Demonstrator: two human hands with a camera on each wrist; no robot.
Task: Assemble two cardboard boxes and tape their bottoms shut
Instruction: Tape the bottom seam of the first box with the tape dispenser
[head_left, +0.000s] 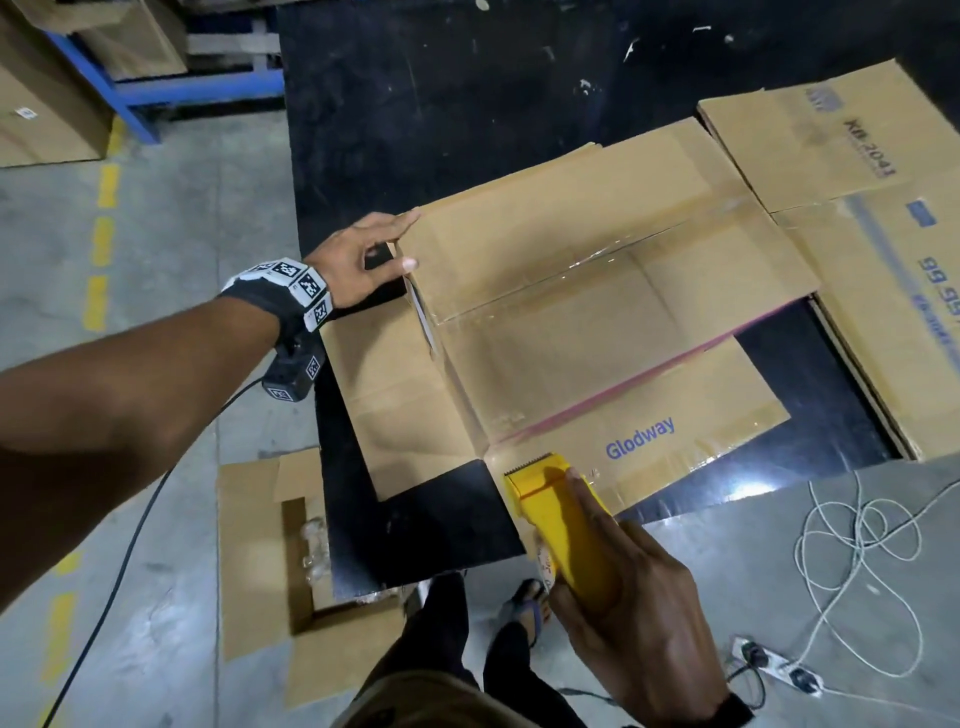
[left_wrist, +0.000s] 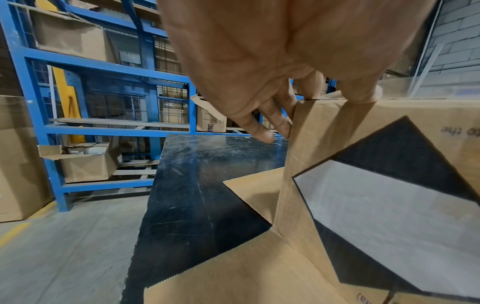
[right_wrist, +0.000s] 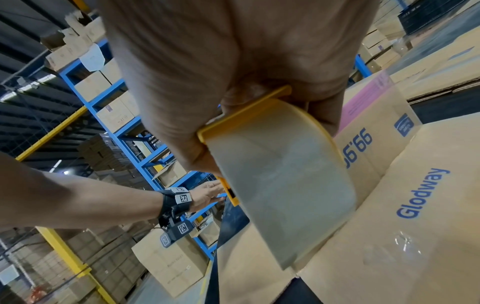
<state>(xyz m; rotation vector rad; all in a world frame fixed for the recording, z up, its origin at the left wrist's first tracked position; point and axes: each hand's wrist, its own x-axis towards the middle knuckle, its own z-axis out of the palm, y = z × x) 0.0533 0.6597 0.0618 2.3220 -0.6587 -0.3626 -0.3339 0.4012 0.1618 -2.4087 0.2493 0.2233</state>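
A brown cardboard box (head_left: 597, 291) stands flaps-up on the black table (head_left: 441, 104), with clear tape (head_left: 623, 249) shining along its closed seam. Its outer flaps lie spread flat; the near one reads "Glodway". My left hand (head_left: 374, 236) rests with straight fingers on the box's far left corner, thumb on top; the left wrist view shows the left hand (left_wrist: 272, 61) against the box (left_wrist: 389, 205) edge. My right hand (head_left: 613, 571) grips a yellow tape dispenser (head_left: 556, 504) at the near flap's edge. The right wrist view shows the tape dispenser (right_wrist: 280, 174) roll over the box (right_wrist: 415, 205).
Flattened printed cartons (head_left: 831, 135) lie on the table's right side. On the floor sit an open cardboard box (head_left: 260, 545), a tangle of white cable (head_left: 857, 545) and a power strip (head_left: 769, 665). Blue racking (head_left: 156, 93) with cartons stands at the far left.
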